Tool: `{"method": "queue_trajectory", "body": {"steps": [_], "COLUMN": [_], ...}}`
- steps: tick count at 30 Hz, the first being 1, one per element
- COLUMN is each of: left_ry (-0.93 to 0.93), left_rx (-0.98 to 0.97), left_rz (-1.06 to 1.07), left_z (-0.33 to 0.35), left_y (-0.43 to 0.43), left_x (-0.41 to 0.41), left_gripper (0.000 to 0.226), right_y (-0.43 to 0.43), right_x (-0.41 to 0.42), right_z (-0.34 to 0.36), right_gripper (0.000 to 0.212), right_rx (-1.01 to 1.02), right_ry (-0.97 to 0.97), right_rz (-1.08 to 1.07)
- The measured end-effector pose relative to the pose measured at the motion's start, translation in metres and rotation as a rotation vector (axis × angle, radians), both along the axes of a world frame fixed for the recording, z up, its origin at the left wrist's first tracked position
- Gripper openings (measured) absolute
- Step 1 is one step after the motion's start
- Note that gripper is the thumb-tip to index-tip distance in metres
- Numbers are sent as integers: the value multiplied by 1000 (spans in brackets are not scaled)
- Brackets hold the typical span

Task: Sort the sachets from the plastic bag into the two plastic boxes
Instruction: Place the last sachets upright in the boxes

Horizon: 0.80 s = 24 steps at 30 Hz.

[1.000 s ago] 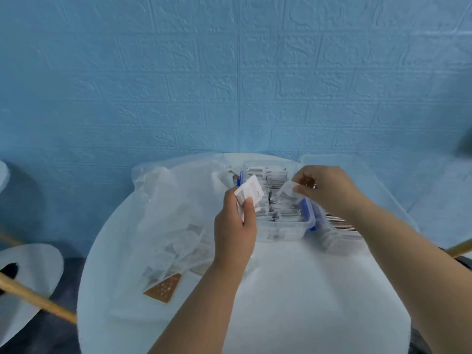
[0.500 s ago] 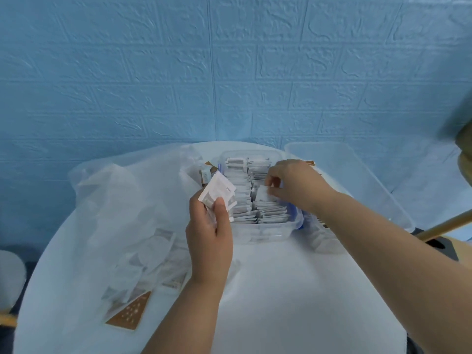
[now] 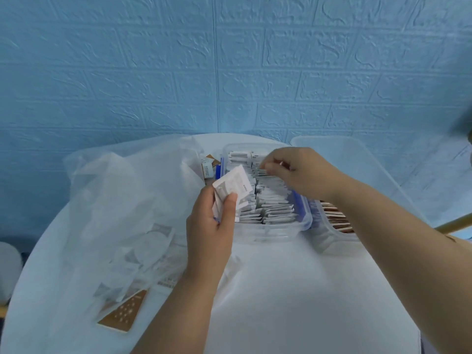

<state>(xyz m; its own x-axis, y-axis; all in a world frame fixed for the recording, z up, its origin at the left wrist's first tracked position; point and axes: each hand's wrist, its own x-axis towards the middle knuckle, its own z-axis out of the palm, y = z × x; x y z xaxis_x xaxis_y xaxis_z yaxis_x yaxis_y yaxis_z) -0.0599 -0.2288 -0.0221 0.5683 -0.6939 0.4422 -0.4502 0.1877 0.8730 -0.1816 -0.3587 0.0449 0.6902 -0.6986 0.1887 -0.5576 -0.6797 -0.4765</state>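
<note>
The grip of the left hand [image 3: 209, 233] holds a few white paper sachets [image 3: 233, 189] beside the clear blue-clipped plastic box [image 3: 268, 235], staged for filing. The right hand [image 3: 301, 172], grip narrow, reaches into its packed rows, and I cannot tell whether it pinches one.

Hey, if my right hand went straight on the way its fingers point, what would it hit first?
Most likely the white sachets standing in the left clear box: your right hand points left and down at their top edges, though depth is unclear.

L hand [image 3: 209, 233] + R hand [image 3: 298, 172]; 2 boxes [image 3: 268, 235]; 1 tub [image 3: 370, 175]; 1 bag [image 3: 122, 200]; 1 table [image 3: 293, 302]; sachets [image 3: 275, 213]: many.
</note>
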Motion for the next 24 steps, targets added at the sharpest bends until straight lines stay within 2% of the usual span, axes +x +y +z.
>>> {"method": "queue_trajectory", "body": {"steps": [2, 5, 14, 19, 24], "left_ry": [-11, -19, -62, 10, 73], "left_rx": [7, 7, 25, -45, -132], "left_rz": [4, 4, -40, 42, 121], "left_z": [-1, -4, -14, -12, -11], "left_y": [-2, -3, -3, -5, -6], "left_x": [1, 2, 5, -1, -1], "left_gripper": [18, 10, 19, 17, 16], "right_y": [11, 24, 16, 3, -6], "right_x": [6, 15, 10, -11, -26], "right_z": [7, 8, 11, 13, 5], "right_gripper": [12, 25, 22, 17, 15], "right_rx": [185, 298, 246, 189, 12], "right_ry": [-184, -228, -259, -250, -18], "right_rz": [49, 156, 82, -37, -51]}}
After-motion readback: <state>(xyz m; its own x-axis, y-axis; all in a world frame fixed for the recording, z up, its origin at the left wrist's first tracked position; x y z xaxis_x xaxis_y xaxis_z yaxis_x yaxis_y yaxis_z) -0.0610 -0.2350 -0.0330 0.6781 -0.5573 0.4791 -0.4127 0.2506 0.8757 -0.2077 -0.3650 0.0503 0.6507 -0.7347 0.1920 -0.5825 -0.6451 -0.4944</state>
